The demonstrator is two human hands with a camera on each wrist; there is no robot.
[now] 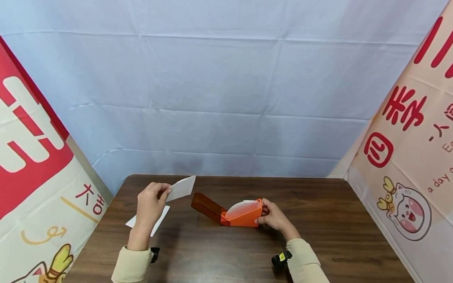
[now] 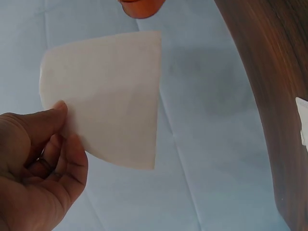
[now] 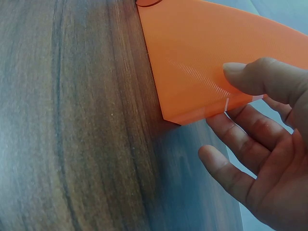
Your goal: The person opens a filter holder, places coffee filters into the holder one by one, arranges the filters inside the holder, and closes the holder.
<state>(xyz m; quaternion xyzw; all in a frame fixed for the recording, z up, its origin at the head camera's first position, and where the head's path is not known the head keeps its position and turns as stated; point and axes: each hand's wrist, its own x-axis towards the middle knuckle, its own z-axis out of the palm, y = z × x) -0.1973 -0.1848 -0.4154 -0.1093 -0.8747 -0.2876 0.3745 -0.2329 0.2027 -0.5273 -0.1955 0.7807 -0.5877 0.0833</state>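
Note:
Between thumb and fingertips, my left hand (image 1: pixel 151 202) pinches a white paper coffee filter (image 1: pixel 182 188) by its edge, held up over the left part of the table. In the left wrist view the filter (image 2: pixel 108 101) is flat, with curved edges and one straight side. My right hand (image 1: pixel 274 216) grips the right end of an orange filter case (image 1: pixel 245 217), its thumb on the near wall in the right wrist view. White filters (image 1: pixel 240 208) stand inside the case. A translucent brown lid (image 1: pixel 209 208) extends up and left from the case's left end.
White folded paper (image 1: pixel 161 221) lies on the dark wooden table (image 1: pixel 219 255), partly hidden beneath my left wrist. A pale blue cloth (image 1: pixel 212 98) hangs behind the table, with printed cloths (image 1: pixel 407 157) at both sides.

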